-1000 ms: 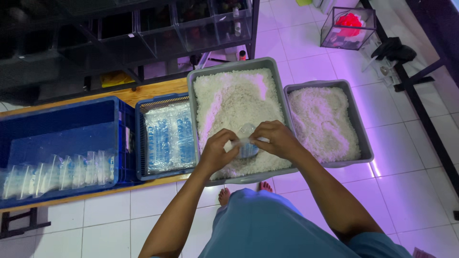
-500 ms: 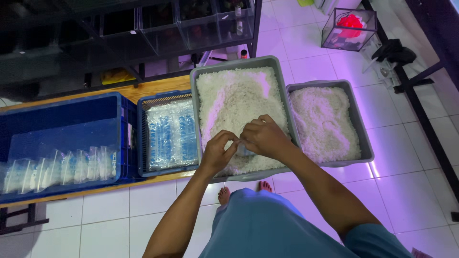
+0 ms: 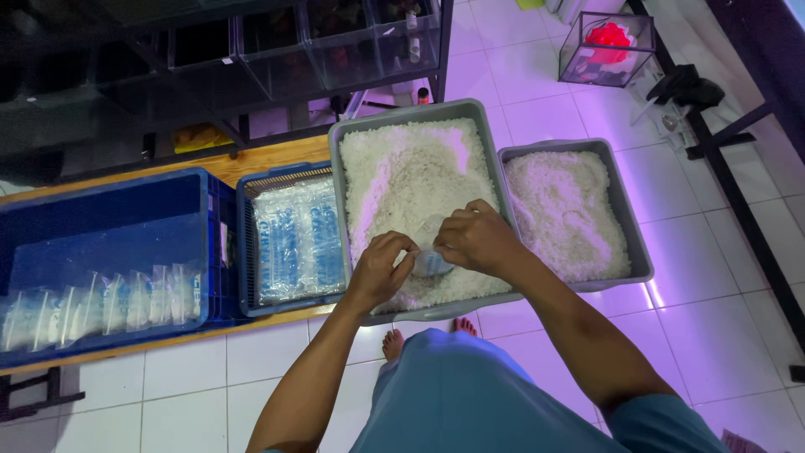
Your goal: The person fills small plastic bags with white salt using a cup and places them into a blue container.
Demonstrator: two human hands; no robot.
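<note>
The left hand (image 3: pixel 381 270) and the right hand (image 3: pixel 478 239) both close their fingers around a small clear plastic bag (image 3: pixel 431 262), held between them just above the white grains in the big grey tray (image 3: pixel 417 113). A smaller grey tray (image 3: pixel 620 189) with the same grains stands just to the right, and a blue basket (image 3: pixel 245 252) with clear packets is on the left.

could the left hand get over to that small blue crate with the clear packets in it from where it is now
Probably yes. The left hand is over the middle grey tray, holding a small clear bag with the right hand; the blue crate sits right beside, open-topped, nothing between.
</note>
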